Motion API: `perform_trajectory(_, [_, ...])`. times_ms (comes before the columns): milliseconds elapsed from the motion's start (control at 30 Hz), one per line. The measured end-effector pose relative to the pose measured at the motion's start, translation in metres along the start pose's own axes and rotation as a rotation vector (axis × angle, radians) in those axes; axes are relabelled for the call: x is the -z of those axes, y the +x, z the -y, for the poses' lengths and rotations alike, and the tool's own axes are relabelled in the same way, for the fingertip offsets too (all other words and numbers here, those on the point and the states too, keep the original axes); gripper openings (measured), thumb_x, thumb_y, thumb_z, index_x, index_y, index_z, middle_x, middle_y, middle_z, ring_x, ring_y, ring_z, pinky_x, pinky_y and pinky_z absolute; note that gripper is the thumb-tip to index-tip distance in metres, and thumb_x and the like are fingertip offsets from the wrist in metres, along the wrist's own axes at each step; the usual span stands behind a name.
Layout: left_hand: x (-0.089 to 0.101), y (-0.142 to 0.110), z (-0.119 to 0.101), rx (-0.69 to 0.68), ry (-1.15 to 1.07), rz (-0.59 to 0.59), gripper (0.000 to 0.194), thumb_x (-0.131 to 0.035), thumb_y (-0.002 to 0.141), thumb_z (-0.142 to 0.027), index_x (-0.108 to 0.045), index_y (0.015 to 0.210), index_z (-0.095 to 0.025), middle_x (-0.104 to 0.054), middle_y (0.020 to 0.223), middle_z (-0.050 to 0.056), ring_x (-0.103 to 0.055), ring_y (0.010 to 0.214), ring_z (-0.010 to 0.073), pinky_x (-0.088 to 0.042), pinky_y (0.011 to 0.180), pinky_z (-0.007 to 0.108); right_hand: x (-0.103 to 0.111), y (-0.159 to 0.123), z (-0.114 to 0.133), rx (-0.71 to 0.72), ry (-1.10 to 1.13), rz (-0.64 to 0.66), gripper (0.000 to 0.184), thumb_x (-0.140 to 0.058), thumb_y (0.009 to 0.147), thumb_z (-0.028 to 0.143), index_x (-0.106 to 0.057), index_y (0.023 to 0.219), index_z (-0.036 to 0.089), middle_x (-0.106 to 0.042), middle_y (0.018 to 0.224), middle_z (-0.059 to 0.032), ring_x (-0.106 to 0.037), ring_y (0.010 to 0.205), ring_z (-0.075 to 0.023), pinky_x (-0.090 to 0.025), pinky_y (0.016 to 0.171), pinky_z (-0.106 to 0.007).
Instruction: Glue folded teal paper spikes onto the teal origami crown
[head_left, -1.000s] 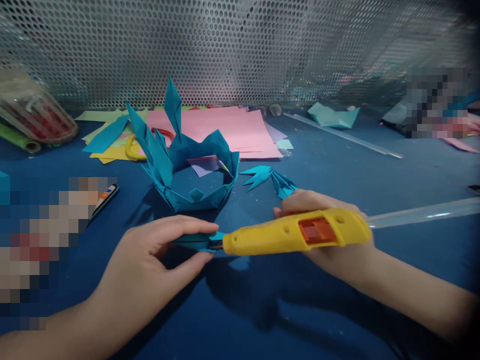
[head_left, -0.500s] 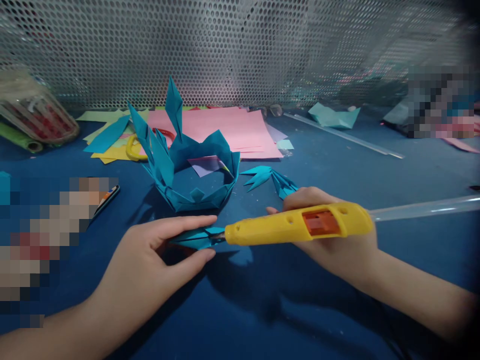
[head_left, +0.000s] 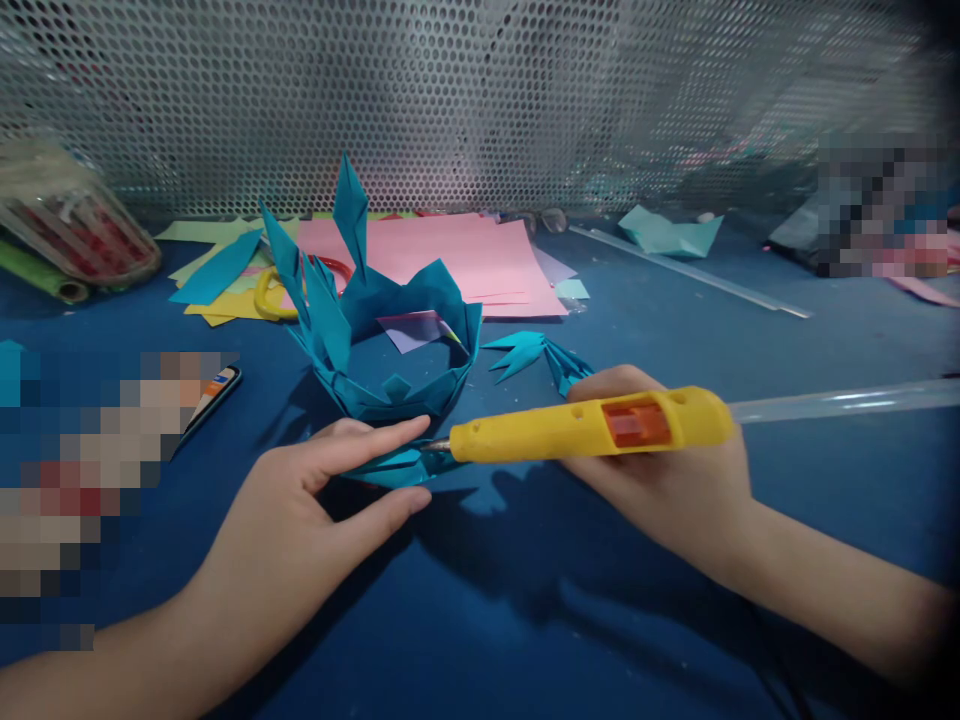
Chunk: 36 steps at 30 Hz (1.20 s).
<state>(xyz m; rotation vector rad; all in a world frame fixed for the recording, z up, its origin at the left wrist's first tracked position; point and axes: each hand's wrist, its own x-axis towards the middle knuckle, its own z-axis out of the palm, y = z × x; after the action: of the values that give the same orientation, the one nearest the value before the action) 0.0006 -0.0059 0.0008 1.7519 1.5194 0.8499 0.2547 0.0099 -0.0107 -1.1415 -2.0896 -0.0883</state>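
Observation:
My right hand grips a yellow glue gun with an orange trigger and a clear glue stick poking out of its back. Its metal tip touches a small folded teal paper piece, which my left hand pinches between fingers and thumb. Just behind them on the blue table stands a teal origami crown-like ring with tall pointed folds on its left side. Another small teal folded piece lies to the ring's right, close to my right hand.
Pink paper sheets, yellow and green scraps and yellow-handled scissors lie behind the ring. A clear glue stick and a light teal folded scrap lie far right. A perforated metal wall closes the back. A plastic bag sits left.
Both hands have moved away from me toward the ring, carrying the teal piece and the glue gun. The gun's tip stays on the piece.

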Motion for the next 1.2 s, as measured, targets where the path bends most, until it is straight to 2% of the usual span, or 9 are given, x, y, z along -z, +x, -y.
perform_trajectory(100, [0.0000,-0.0001,-0.0005,0.002,-0.033,0.012,0.035,-0.079,0.069,-0.035,-0.080,0.103,-0.041,-0.081,0.086,-0.006,-0.075,0.080,0.0194,-0.060,0.073,0.024,-0.0012,-0.0017,-0.0004,0.009,-0.006,-0.009,0.012,-0.064,0.087,0.028,-0.052,0.086,0.026,-0.066,0.068,0.0056,-0.063,0.049,-0.0134,-0.043,0.042,-0.024])
perform_trajectory(267, [0.0013,-0.0013,0.0017,0.001,-0.018,0.050,0.031,-0.080,0.070,-0.037,-0.081,0.101,-0.041,-0.082,0.093,-0.006,-0.075,0.087,0.0207,-0.059,0.076,0.023,-0.0016,-0.0057,-0.0024,0.008,0.010,0.008,0.013,-0.064,0.089,0.033,-0.054,0.091,0.027,-0.068,0.075,0.0041,-0.063,0.051,-0.0138,-0.045,0.043,-0.025])
perform_trajectory(433, [0.0005,-0.0021,0.0037,-0.008,-0.022,0.044,0.030,-0.081,0.070,-0.039,-0.081,0.100,-0.043,-0.082,0.095,-0.007,-0.075,0.088,0.0205,-0.059,0.076,0.022,-0.0001,-0.0040,-0.0020,0.022,0.068,0.017,0.011,-0.062,0.090,0.027,-0.052,0.092,0.027,-0.069,0.078,0.0037,-0.065,0.057,-0.0136,-0.050,0.050,-0.024])
perform_trajectory(600, [0.0001,-0.0030,0.0033,0.003,-0.024,0.058,0.030,-0.080,0.070,-0.039,-0.081,0.100,-0.042,-0.082,0.095,-0.006,-0.076,0.088,0.0216,-0.059,0.074,0.023,-0.0007,-0.0023,-0.0004,0.040,0.037,0.021,0.010,-0.059,0.089,0.020,-0.051,0.089,0.027,-0.066,0.073,0.0054,-0.062,0.055,-0.0114,-0.050,0.051,-0.022])
perform_trajectory(867, [-0.0008,-0.0002,0.0039,-0.003,-0.008,0.053,0.032,-0.081,0.070,-0.039,-0.081,0.102,-0.043,-0.082,0.097,-0.008,-0.076,0.090,0.0208,-0.059,0.076,0.022,0.0033,-0.0028,-0.0005,0.051,0.045,0.031,0.009,-0.056,0.088,0.019,-0.051,0.088,0.027,-0.064,0.071,0.0052,-0.062,0.057,-0.0114,-0.047,0.050,-0.021])
perform_trajectory(1033, [0.0018,-0.0016,0.0044,0.001,0.016,0.044,0.031,-0.079,0.071,-0.042,-0.081,0.102,-0.043,-0.083,0.095,-0.008,-0.076,0.093,0.0228,-0.060,0.077,0.024,0.0039,-0.0047,-0.0023,0.053,0.032,0.045,0.004,-0.052,0.094,0.029,-0.051,0.091,0.028,-0.065,0.072,0.0049,-0.062,0.057,-0.0126,-0.048,0.050,-0.023])
perform_trajectory(1200, [0.0008,-0.0032,0.0066,0.004,0.038,0.019,0.031,-0.080,0.070,-0.045,-0.080,0.102,-0.046,-0.083,0.099,-0.011,-0.076,0.101,0.0237,-0.059,0.089,0.028,0.0052,-0.0010,-0.0008,0.093,-0.004,0.043,0.022,-0.040,0.102,0.044,-0.049,0.091,0.027,-0.063,0.071,0.0043,-0.060,0.055,-0.0109,-0.046,0.048,-0.020])
